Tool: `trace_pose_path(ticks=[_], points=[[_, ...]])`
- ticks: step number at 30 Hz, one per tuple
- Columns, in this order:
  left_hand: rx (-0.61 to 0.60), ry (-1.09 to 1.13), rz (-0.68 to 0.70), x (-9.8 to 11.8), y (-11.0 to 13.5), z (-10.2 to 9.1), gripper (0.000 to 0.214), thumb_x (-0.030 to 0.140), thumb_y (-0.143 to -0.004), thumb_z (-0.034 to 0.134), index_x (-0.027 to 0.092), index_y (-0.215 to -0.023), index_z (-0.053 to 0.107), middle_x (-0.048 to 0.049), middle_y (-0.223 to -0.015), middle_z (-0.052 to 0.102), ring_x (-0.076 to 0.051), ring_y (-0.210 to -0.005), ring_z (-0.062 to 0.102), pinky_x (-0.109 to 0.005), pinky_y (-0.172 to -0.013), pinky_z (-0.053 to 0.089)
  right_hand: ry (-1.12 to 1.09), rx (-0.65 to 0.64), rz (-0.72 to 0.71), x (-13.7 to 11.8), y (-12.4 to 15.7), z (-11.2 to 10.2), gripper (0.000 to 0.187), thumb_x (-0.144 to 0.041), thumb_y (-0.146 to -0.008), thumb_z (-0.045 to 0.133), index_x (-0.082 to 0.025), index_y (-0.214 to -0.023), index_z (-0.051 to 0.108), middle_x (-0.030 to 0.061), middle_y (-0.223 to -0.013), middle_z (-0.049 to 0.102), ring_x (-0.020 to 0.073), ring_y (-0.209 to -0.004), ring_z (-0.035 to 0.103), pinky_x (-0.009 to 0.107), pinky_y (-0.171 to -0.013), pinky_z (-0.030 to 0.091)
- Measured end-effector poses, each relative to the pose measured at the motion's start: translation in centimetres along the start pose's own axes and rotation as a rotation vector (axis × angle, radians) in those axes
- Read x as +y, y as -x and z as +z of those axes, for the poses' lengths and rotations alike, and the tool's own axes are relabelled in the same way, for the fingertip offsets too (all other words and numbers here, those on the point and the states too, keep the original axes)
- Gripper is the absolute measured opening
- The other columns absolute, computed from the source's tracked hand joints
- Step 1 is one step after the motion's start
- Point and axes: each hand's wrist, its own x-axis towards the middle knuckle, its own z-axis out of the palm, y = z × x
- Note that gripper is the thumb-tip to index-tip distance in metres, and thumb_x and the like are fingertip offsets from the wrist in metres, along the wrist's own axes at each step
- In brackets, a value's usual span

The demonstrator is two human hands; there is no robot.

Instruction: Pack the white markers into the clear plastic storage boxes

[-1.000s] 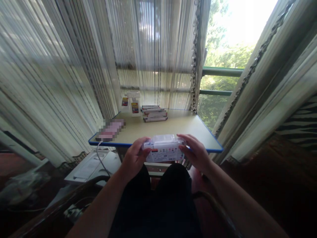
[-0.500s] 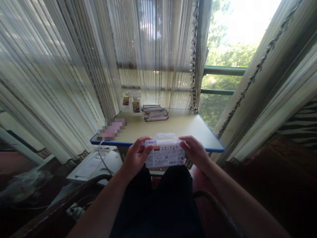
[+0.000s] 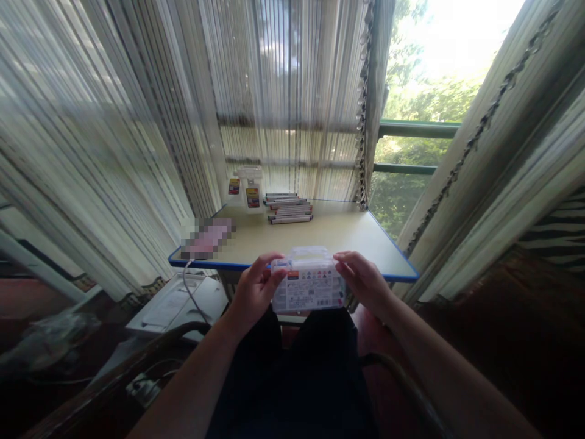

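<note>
A clear plastic marker case (image 3: 308, 286) with a printed label stands upright above my lap, at the table's near edge. My left hand (image 3: 260, 285) pinches its upper left corner, thumb on the label side. At the upper right corner, my right hand (image 3: 359, 274) holds the case the same way. Its handle points up, and a few coloured bits show through at the lower right. Further back, several white markers (image 3: 290, 210) lie in a loose pile on the table (image 3: 347, 238). Left of them stands another clear case (image 3: 253, 198) with yellow and red labels.
A phone-like pink item (image 3: 210, 236), blurred out, lies at the table's left end with a white cable (image 3: 194, 292) hanging down. Below is a white box (image 3: 169, 305). Curtains (image 3: 292, 79) and a window close off the back. A curved chair arm (image 3: 183, 329) is at my left.
The view has shifted slightly, so everything sits a little further right. Both hands keep the same hold on the marker case.
</note>
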Motion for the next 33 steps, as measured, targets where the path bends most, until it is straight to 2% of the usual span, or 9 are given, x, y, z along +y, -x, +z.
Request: trace_pose_path(ticks=[5, 8, 12, 14, 19, 23, 27, 31, 33], points=[[0.008, -0.074, 0.034, -0.1, -1.1, -0.3, 0.028, 0.039, -0.086, 0.052, 0.018, -0.104, 0.055, 0.0033, -0.063, 0.058, -0.007, -0.049, 0.051, -0.015, -0.045, 0.04, -0.046, 0.052, 0.076, -0.1, 0.0, 0.6, 0.015, -0.035, -0.088, 0.05, -0.023, -0.093, 0.057, 0.004, -0.087, 0.067, 0.0146, -0.072, 0.064, 0.025, -0.061, 0.052], [-0.004, -0.148, 0.089, 0.2, -2.9, -1.2, 0.026, 0.038, -0.087, 0.05, 0.018, -0.103, 0.057, 0.0002, -0.071, 0.062, -0.007, -0.054, 0.052, -0.016, -0.049, 0.042, -0.033, 0.136, 0.094, -0.1, -1.2, 1.2, 0.017, -0.039, -0.087, 0.052, -0.024, -0.091, 0.058, 0.0036, -0.086, 0.068, 0.0156, -0.071, 0.065, 0.026, -0.061, 0.053], [-0.015, -0.217, 0.261, 1.1, -6.3, -2.8, 0.024, 0.036, -0.088, 0.05, 0.018, -0.103, 0.057, -0.005, -0.091, 0.065, -0.009, -0.066, 0.058, -0.02, -0.06, 0.048, 0.04, 0.297, 0.085, 0.1, -4.2, 1.7, 0.019, -0.042, -0.085, 0.054, -0.024, -0.091, 0.058, 0.0049, -0.087, 0.067, 0.0174, -0.076, 0.065, 0.031, -0.066, 0.054], [-0.058, -0.216, 0.392, 1.5, -8.0, -3.3, 0.022, 0.034, -0.089, 0.048, 0.019, -0.102, 0.058, -0.0071, -0.097, 0.064, -0.014, -0.083, 0.061, -0.023, -0.068, 0.05, 0.063, 0.38, 0.044, 0.2, -5.7, 1.8, 0.02, -0.043, -0.084, 0.055, -0.023, -0.089, 0.057, 0.0056, -0.089, 0.067, 0.0177, -0.077, 0.065, 0.032, -0.066, 0.054], [-0.125, -0.196, 0.561, 1.1, -11.5, -4.4, 0.023, 0.034, -0.091, 0.044, 0.017, -0.096, 0.059, -0.0086, -0.093, 0.063, -0.015, -0.087, 0.061, -0.029, -0.076, 0.051, 0.176, 0.525, -0.027, 0.7, -7.9, 2.3, 0.023, -0.045, -0.081, 0.059, -0.022, -0.081, 0.054, 0.0057, -0.083, 0.066, 0.0172, -0.069, 0.064, 0.032, -0.06, 0.052], [-0.148, -0.119, 0.534, -1.4, -12.4, -5.3, 0.021, 0.032, -0.091, 0.045, 0.018, -0.098, 0.057, -0.0089, -0.096, 0.062, -0.015, -0.089, 0.061, -0.029, -0.077, 0.051, 0.168, 0.548, 0.024, 1.7, -8.5, 4.2, 0.02, -0.043, -0.08, 0.061, -0.023, -0.082, 0.057, 0.0063, -0.087, 0.067, 0.0183, -0.073, 0.065, 0.034, -0.063, 0.053], [-0.071, -0.045, 0.426, -4.9, -11.3, -5.9, 0.017, 0.029, -0.09, 0.047, 0.019, -0.102, 0.055, -0.0081, -0.098, 0.062, -0.016, -0.091, 0.06, -0.029, -0.078, 0.051, 0.11, 0.514, 0.093, 2.7, -9.2, 6.4, 0.017, -0.04, -0.079, 0.063, -0.023, -0.084, 0.061, 0.0074, -0.093, 0.069, 0.0193, -0.077, 0.066, 0.032, -0.061, 0.054], [-0.049, -0.061, 0.241, -7.2, -9.7, -5.9, 0.018, 0.029, -0.091, 0.045, 0.023, -0.106, 0.051, -0.0065, -0.096, 0.06, -0.016, -0.084, 0.06, -0.028, -0.074, 0.05, 0.091, 0.409, 0.22, 3.3, -10.0, 8.1, 0.017, -0.04, -0.08, 0.062, -0.023, -0.085, 0.065, 0.0062, -0.087, 0.069, 0.0163, -0.065, 0.065, 0.025, -0.049, 0.052], [-0.052, -0.061, 0.197, -7.5, -9.3, -5.9, 0.019, 0.029, -0.09, 0.045, 0.024, -0.107, 0.051, -0.0066, -0.097, 0.059, -0.016, -0.084, 0.06, -0.028, -0.073, 0.05, 0.046, 0.418, 0.269, 3.4, -10.2, 8.7, 0.019, -0.041, -0.08, 0.061, -0.023, -0.086, 0.065, 0.0051, -0.083, 0.069, 0.0145, -0.059, 0.062, 0.023, -0.046, 0.05]])
